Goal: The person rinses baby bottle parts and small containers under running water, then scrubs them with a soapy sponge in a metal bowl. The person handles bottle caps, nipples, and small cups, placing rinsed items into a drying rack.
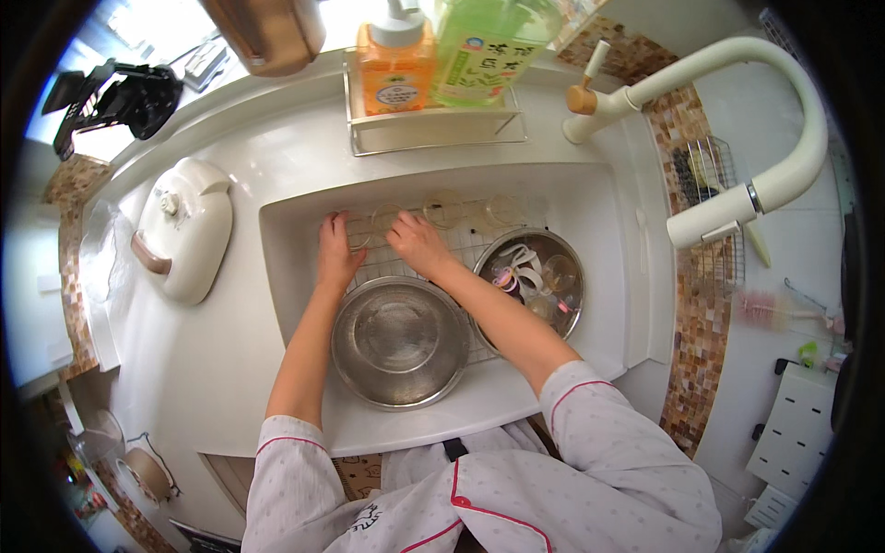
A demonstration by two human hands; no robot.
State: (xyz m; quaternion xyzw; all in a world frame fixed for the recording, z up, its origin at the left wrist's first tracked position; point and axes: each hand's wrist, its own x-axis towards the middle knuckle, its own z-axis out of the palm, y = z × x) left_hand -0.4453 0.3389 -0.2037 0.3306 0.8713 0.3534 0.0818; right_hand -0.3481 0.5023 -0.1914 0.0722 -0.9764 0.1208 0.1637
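Observation:
My left hand (337,254) is at the back left of the white sink (588,186), fingers around a clear round container (359,238) on the wire rack (380,266). Beside another clear round container (388,218), my right hand (417,242) has curled fingers; whether it grips that one cannot be told. More clear round containers (444,209) stand in a row along the back of the rack. Nearer me lies a round steel basin (399,342). To its right, a second steel basin (575,263) holds white straps (529,269) and small clear and coloured parts.
A cream faucet (795,159) arches over the right side. Behind the sink, a caddy (442,128) holds an orange pump bottle (395,69) and a green bottle (487,55). A cream lidded appliance (187,228) sits on the left counter.

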